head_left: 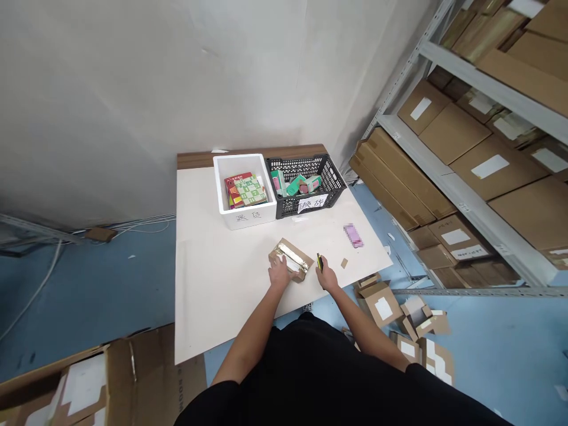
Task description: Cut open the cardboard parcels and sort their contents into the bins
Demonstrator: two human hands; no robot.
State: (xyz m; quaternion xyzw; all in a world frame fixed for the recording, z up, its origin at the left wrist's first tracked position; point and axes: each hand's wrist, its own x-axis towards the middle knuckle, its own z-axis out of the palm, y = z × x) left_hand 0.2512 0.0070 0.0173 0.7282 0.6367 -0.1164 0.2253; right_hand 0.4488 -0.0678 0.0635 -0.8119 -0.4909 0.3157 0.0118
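Note:
A small brown cardboard parcel point(293, 258) with a white label and shiny tape lies on the white table point(213, 284). My left hand point(279, 273) rests on its near left end, fingers curled over the edge. My right hand point(327, 276) is closed around a small yellow-and-black cutter point(319, 261), just to the right of the parcel and not touching it.
A white foam box point(244, 190) with colourful packets and a black plastic crate point(306, 182) with green boxes stand at the table's back. A pink item point(354, 235) and a cardboard scrap point(344, 263) lie to the right. Opened cartons point(399, 325) litter the floor; shelves of boxes point(479, 165) stand at right.

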